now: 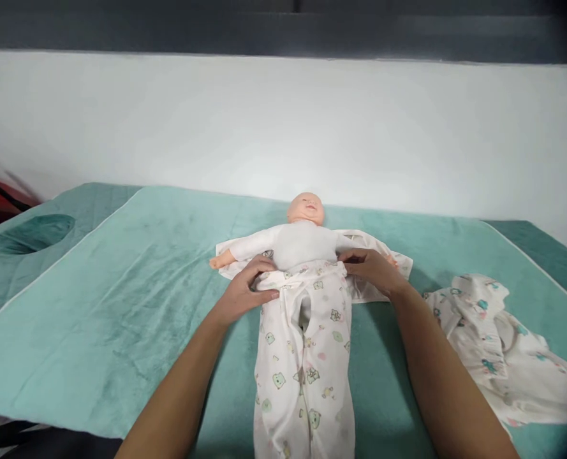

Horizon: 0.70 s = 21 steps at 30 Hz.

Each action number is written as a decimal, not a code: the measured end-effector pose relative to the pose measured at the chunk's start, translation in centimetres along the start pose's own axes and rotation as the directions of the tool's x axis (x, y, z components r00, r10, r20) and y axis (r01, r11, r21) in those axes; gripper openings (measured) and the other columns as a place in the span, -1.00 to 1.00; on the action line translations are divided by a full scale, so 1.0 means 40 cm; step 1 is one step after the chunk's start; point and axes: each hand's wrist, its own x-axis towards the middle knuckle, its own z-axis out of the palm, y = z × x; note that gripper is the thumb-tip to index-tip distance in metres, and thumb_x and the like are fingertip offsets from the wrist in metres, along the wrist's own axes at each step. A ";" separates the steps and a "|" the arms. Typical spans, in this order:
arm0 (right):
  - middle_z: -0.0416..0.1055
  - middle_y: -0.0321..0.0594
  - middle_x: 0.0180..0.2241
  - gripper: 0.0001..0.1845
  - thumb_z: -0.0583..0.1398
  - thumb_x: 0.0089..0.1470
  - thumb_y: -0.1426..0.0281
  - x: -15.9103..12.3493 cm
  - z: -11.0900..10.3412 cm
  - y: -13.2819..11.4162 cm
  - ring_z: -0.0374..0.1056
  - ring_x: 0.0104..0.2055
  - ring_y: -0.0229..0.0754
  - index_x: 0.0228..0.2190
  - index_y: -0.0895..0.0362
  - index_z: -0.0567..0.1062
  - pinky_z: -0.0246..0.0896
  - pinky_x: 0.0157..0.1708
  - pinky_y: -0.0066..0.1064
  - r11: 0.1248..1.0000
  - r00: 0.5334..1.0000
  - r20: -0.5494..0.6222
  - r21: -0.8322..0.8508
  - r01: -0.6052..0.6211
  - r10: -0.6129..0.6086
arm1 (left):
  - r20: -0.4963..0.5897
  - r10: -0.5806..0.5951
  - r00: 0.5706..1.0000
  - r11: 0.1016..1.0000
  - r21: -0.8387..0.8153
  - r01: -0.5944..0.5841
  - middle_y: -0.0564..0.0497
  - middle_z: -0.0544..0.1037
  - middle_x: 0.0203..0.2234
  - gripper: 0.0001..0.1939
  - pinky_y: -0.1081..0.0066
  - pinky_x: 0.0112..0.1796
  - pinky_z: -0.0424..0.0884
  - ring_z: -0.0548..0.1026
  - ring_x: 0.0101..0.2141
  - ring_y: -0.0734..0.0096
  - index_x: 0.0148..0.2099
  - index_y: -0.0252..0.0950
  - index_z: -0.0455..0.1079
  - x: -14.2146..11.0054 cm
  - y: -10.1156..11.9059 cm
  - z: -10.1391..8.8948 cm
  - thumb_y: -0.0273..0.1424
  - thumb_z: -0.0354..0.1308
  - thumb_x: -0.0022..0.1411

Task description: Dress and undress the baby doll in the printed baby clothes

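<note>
A baby doll lies on its back in the middle of a teal blanket, head towards the wall. It wears white printed trousers that reach its waist. Under its torso an open white top is spread out. My left hand grips the trousers' waistband at the doll's left-side hip in view, fingers curled round the cloth. My right hand pinches the waistband at the other hip. Both forearms reach in from the bottom edge.
A crumpled white printed garment lies on the blanket at the right. A dark green pillow sits at the far left. A white wall rises just behind the bed. The blanket's front edge drops off at bottom left.
</note>
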 end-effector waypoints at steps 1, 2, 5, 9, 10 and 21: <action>0.48 -0.24 -0.36 -0.73 0.37 -0.10 0.25 -0.001 0.002 0.002 0.32 -0.33 -0.21 -0.34 0.14 0.60 0.21 -0.33 -0.39 1.000 1.000 0.003 0.030 0.010 -0.010 | -0.024 0.020 0.999 0.997 0.075 -0.019 -0.07 0.37 -0.06 -0.62 0.25 -0.01 0.32 0.37 -0.01 0.19 -0.02 -0.18 0.43 0.002 0.014 0.009 -0.23 0.34 0.13; 0.47 -0.25 -0.38 -0.75 0.37 -0.11 0.27 -0.001 0.007 0.005 0.32 -0.34 -0.22 -0.36 0.14 0.59 0.21 -0.33 -0.40 0.998 1.000 -0.008 0.057 0.022 -0.022 | -0.048 0.040 0.998 0.986 0.165 -0.031 -0.07 0.36 -0.04 -0.59 0.22 0.03 0.30 0.35 0.03 0.18 0.04 -0.15 0.42 0.006 0.032 0.021 -0.22 0.32 0.15; 0.44 -0.30 -0.42 -0.80 0.37 -0.12 0.30 -0.001 0.029 0.013 0.29 -0.38 -0.26 -0.39 0.12 0.57 0.19 -0.34 -0.41 0.991 0.995 -0.081 0.116 0.068 -0.059 | -0.053 0.094 0.994 0.877 0.477 -0.058 -0.06 0.40 -0.05 -0.56 0.17 0.04 0.27 0.34 0.02 0.16 0.10 -0.11 0.39 0.033 0.105 0.076 -0.16 0.27 0.20; 0.44 -0.31 -0.42 -0.81 0.36 -0.14 0.32 0.006 0.056 0.024 0.29 -0.38 -0.26 -0.42 0.11 0.54 0.17 -0.36 -0.42 0.975 0.975 -0.195 0.176 0.138 -0.102 | 0.035 0.125 0.991 0.632 0.768 -0.107 -0.08 0.45 -0.11 -0.50 0.16 -0.12 0.28 0.37 -0.09 0.12 0.08 -0.18 0.39 0.089 0.186 0.173 -0.08 0.27 0.17; 0.44 -0.31 -0.43 -0.80 0.37 -0.15 0.32 0.008 0.060 0.026 0.29 -0.38 -0.26 -0.42 0.11 0.54 0.17 -0.36 -0.42 0.969 0.967 -0.229 0.190 0.159 -0.114 | 0.047 0.129 0.991 0.593 0.797 -0.115 -0.08 0.46 -0.15 -0.54 0.17 -0.16 0.27 0.38 -0.12 0.12 0.04 -0.21 0.41 0.099 0.195 0.195 -0.08 0.25 0.19; 0.50 -0.24 -0.32 -0.75 0.37 -0.07 0.29 0.008 0.064 0.004 0.37 -0.27 -0.20 -0.32 0.11 0.55 0.25 -0.22 -0.33 0.963 0.962 -0.157 0.117 0.241 -0.222 | 0.263 0.302 0.916 0.726 0.559 -0.400 0.07 0.45 -0.53 -0.65 0.30 -0.30 0.18 0.40 -0.41 0.43 -0.41 -0.28 0.40 0.076 0.151 0.204 -0.18 0.09 0.35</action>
